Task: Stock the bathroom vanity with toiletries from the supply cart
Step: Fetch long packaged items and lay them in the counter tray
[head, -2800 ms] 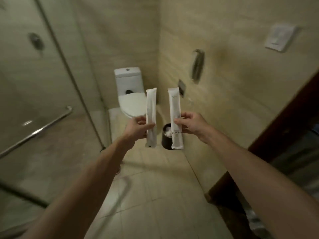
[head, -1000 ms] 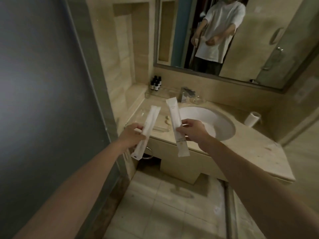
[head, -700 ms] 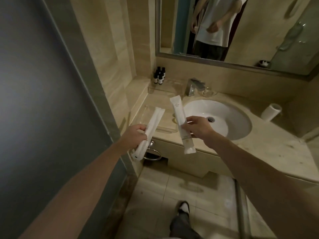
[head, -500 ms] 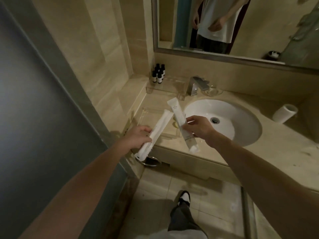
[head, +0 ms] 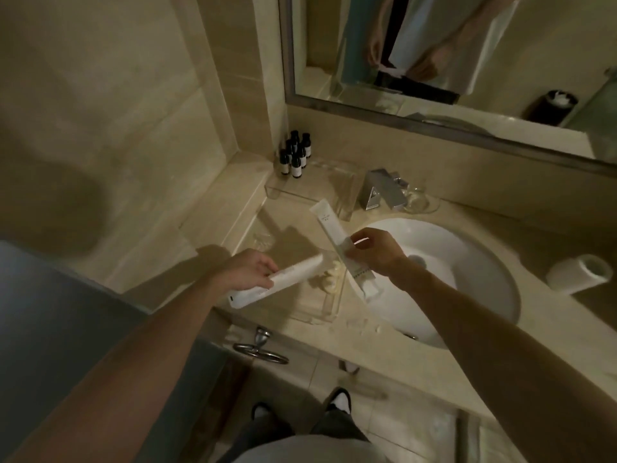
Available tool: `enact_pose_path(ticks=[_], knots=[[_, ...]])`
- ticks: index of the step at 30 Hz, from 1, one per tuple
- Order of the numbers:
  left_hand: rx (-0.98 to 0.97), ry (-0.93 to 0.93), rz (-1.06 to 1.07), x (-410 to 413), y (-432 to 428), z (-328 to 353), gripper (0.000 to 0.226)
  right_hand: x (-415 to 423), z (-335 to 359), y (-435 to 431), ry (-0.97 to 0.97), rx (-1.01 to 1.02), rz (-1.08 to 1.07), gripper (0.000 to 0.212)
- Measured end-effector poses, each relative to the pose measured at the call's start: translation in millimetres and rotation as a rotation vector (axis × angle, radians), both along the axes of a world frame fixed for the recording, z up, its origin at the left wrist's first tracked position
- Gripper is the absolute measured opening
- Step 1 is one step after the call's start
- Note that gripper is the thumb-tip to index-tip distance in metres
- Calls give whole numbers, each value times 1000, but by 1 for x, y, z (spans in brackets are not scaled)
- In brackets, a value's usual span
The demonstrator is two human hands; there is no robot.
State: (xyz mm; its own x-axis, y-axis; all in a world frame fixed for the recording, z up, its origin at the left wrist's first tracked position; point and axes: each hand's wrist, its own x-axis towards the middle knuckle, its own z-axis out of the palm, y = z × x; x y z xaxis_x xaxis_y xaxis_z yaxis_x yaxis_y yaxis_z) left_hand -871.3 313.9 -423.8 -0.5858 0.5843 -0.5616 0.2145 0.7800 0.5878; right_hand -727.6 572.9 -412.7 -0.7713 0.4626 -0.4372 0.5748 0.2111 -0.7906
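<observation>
I stand at the beige stone vanity [head: 500,329]. My left hand [head: 248,269] grips a long white packet [head: 293,274], which lies nearly flat and points right over a clear tray [head: 329,314] at the counter's front left. My right hand [head: 374,250] pinches a second white packet [head: 329,222] near its middle. That packet slants from upper left to lower right, above the left rim of the white basin [head: 467,282]. Small pale items lie in the tray, partly hidden by the packets.
Several small dark bottles [head: 295,155] stand on a clear tray [head: 317,192] in the back left corner. A chrome faucet [head: 384,192] sits behind the basin, a toilet roll [head: 579,274] lies at the right, a towel ring [head: 260,350] hangs below, and a mirror [head: 467,61] covers the wall.
I turned from the toilet side and stepped up to the vanity. Both hands have dropped toward the counter, and the left packet has tilted down flatter over the front tray.
</observation>
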Motion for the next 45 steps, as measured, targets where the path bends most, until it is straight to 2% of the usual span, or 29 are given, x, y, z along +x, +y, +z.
enact_pose_path(ticks=[6,12,17,22,27,31,34,37,39,42,45], knots=[[-49,61,-168,-34,9,-31,21,-12,-15,0,-112,90,-29,22],[-71,82,-348,-64,17,-63,19,-11,-28,-18,-180,121,-58,25],[-131,91,-469,-61,27,-82,16,-4,-38,-25,-260,231,30,25],[-114,93,-464,-59,30,-90,13,-8,-44,-19,-302,299,83,20],[-64,122,-482,-52,25,-90,11,-21,-54,-20,-284,283,120,20],[6,9,-341,-40,19,-95,28,-31,-57,-25,-278,273,170,21],[28,11,-276,-38,17,-95,33,-34,-60,-28,-276,256,202,21],[-28,160,-375,-47,20,-95,18,-39,-64,-31,-254,236,215,22],[23,201,-278,-55,19,-91,11,-43,-66,-34,-246,215,215,22],[164,307,-76,-66,14,-80,15,-55,-69,-41,-242,199,226,18],[235,553,-80,-74,6,-77,22,-67,-73,-57,-240,188,282,18]])
